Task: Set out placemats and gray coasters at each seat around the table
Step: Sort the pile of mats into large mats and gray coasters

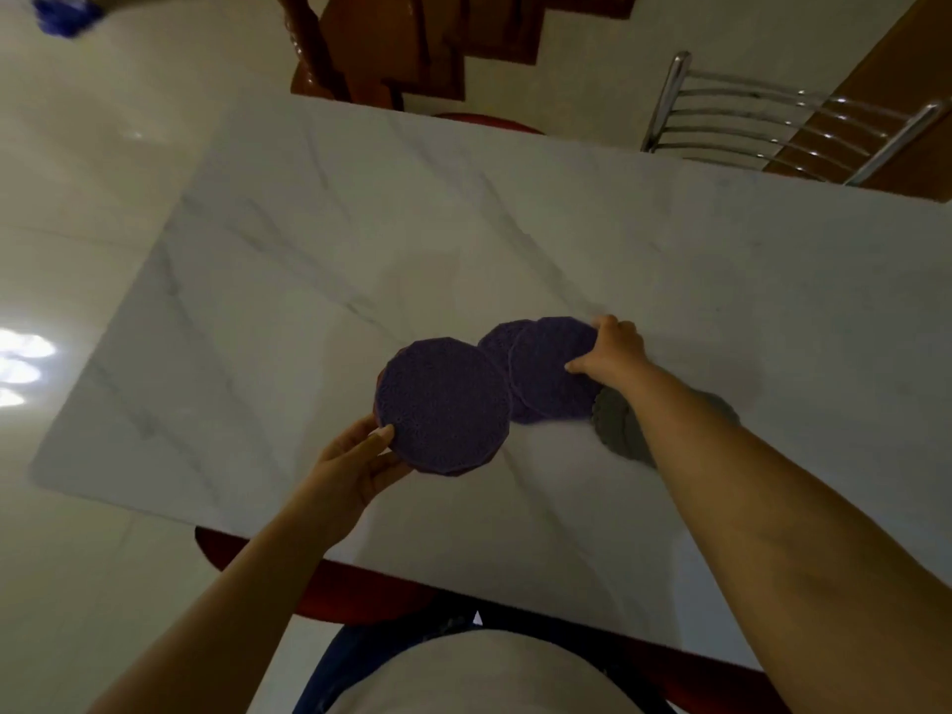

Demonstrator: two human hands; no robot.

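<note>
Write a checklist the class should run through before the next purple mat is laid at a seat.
1. Left hand grips the held purple mat: ok.
2. Right hand pinches the overlapping purple mats: ok.
3. Gray coasters on the table beside those mats: ok.
4. Mats laid at visible seats: not ok, none yet.
5. Count of mats in left hand: cannot tell.
</note>
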